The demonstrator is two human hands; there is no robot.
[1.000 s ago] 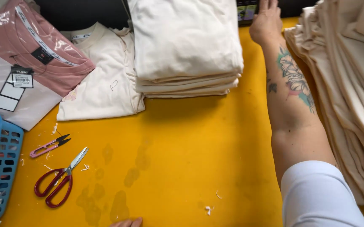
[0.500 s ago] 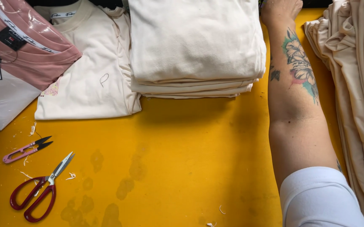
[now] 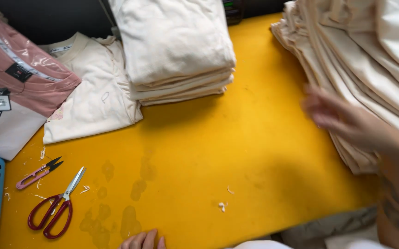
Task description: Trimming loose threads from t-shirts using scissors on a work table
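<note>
Yellow table (image 3: 218, 152) carries everything. At the right, the right hand (image 3: 342, 120) is blurred, its fingers spread open against the side of a big pile of cream garments (image 3: 370, 60). At the near edge, only the fingertips of the left hand (image 3: 143, 240) show, lying flat on the table. Red scissors (image 3: 54, 207) and pink thread snips (image 3: 37, 173) lie near left; a folded cream stack (image 3: 176, 46) stands far.

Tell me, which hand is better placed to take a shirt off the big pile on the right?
Probably the right hand: though blurred, it is against the edge of the loose pile of cream shirts. The left hand only shows its fingertips at the near edge of the yellow table, far from that pile.
</note>
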